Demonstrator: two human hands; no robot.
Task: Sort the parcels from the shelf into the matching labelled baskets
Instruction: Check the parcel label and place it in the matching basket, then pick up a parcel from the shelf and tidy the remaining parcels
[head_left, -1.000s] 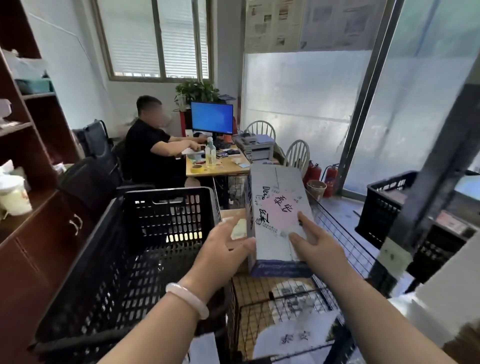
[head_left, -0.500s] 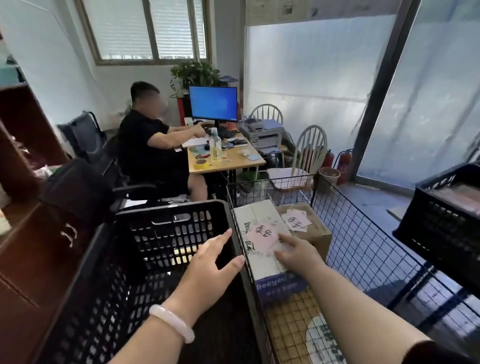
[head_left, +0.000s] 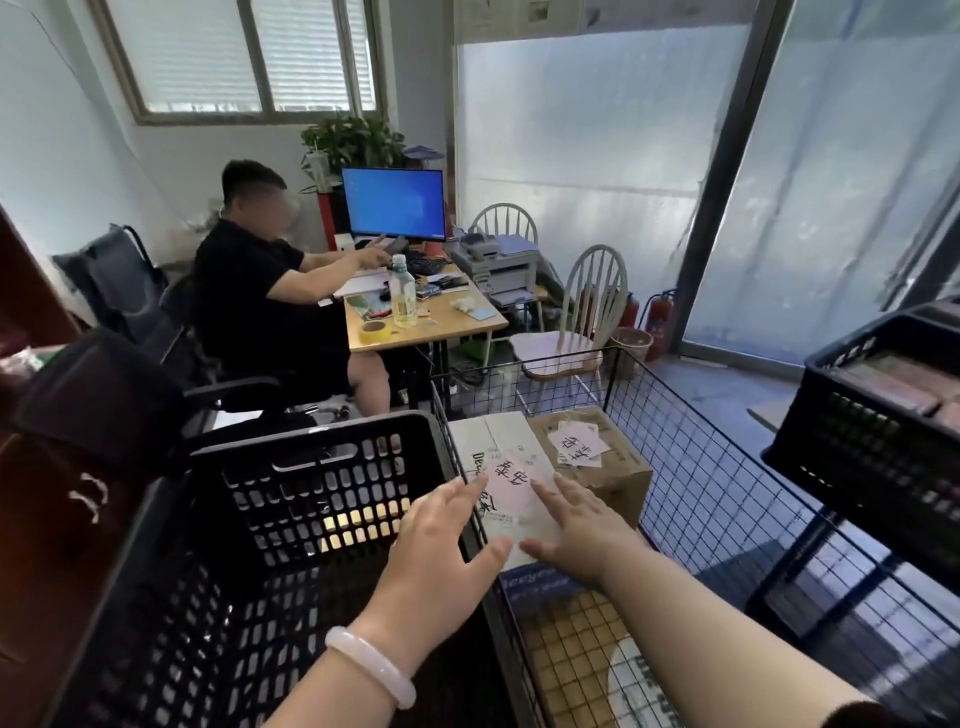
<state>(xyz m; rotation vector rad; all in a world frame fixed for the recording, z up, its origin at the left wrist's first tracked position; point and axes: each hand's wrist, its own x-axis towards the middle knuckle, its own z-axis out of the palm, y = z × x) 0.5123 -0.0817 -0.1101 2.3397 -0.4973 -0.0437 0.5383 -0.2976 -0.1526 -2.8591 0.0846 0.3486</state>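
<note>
Two hands, fingers straight and spread, gripped nothing. The white parcel (head_left: 498, 441) lay flat in the wire basket (head_left: 701, 467), touching the brown box (head_left: 615, 470) on its right. Left hand (head_left: 441, 561) was over the basket's left wall, fingertips at the parcel's left edge. Right hand (head_left: 582, 535) was over its near end, beside the pink label (head_left: 511, 480). Contact unclear.

Item one: left hand (head_left: 445, 543), bare, the forearm behind it uncovered as far as it shows. Item two: smooth, rounded, glossy, milky pink-white stone-like bangle (head_left: 371, 666), a single solid ring worn on the wrist just behind the left hand. Item three: right hand (head_left: 579, 538), bare, forearm likewise uncovered; far up that arm, a thin dark sleeve edge (head_left: 898, 721), too little showing to tell more.
</note>
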